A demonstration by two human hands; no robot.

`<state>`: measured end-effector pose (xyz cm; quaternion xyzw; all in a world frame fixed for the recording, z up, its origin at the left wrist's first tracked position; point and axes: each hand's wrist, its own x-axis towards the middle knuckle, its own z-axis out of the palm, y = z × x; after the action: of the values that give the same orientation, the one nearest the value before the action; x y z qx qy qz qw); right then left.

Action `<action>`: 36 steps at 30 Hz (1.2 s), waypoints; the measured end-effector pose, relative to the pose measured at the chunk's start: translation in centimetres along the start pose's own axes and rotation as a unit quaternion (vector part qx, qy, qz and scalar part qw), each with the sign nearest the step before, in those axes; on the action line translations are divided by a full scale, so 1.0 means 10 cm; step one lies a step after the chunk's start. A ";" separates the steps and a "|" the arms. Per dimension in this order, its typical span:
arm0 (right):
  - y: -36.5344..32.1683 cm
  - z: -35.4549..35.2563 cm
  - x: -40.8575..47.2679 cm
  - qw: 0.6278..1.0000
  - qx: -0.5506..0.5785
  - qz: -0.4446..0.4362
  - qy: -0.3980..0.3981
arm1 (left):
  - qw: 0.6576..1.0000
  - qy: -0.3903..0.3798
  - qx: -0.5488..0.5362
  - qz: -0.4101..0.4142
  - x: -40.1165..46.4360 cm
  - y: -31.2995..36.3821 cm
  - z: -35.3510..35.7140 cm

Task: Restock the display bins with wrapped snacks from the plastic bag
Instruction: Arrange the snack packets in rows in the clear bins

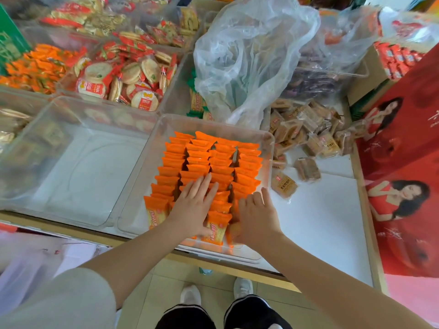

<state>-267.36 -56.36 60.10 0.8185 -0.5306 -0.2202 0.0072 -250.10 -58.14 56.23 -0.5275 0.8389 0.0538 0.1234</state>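
A clear display bin (268, 143) at the shelf's front holds several rows of orange wrapped snacks (213, 157) standing on edge. My left hand (194, 205) lies flat on the near rows, fingers straight. My right hand (256, 214) rests beside it on the bin's near right corner, its fingers curled down among the packets; its fingertips are hidden. The crumpled clear plastic bag (249, 55) stands behind the bin.
An empty clear bin (90, 167) stands to the left. Brown wrapped snacks (306, 136) lie loose on the white shelf (320, 222) at right. Bins of round crackers (123, 77) fill the back. A red poster board (403, 162) walls the right side.
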 end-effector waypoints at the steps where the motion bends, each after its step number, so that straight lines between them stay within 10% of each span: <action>1: -0.01 0.01 -0.02 1.000 0.004 -0.011 -0.003 | 1.000 -0.001 0.009 -0.007 0.01 0.01 0.01; 11: -0.05 0.04 0.08 0.995 0.067 -0.070 0.036 | 0.998 0.044 -0.034 0.043 -0.12 -0.16 -0.04; 20: -0.02 0.03 0.05 0.990 0.061 0.057 0.113 | 0.991 0.057 -0.048 0.110 -0.11 -0.19 -0.04; 24: -0.01 0.17 0.01 0.989 0.059 -0.044 0.131 | 0.986 0.054 -0.033 0.157 -0.01 -0.10 -0.02; 32: -0.03 0.13 0.00 0.999 -0.014 -0.012 0.030 | 0.985 0.036 -0.038 0.166 -0.03 -0.20 -0.03; 36: 0.20 0.02 -0.09 0.970 0.126 0.058 0.200 | 0.982 0.064 -0.124 0.128 -0.11 -0.26 -0.17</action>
<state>-269.43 -56.43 60.75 0.8082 -0.5882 0.0176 0.0233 -247.57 -58.69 58.26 -0.4292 0.8924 0.1393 -0.0046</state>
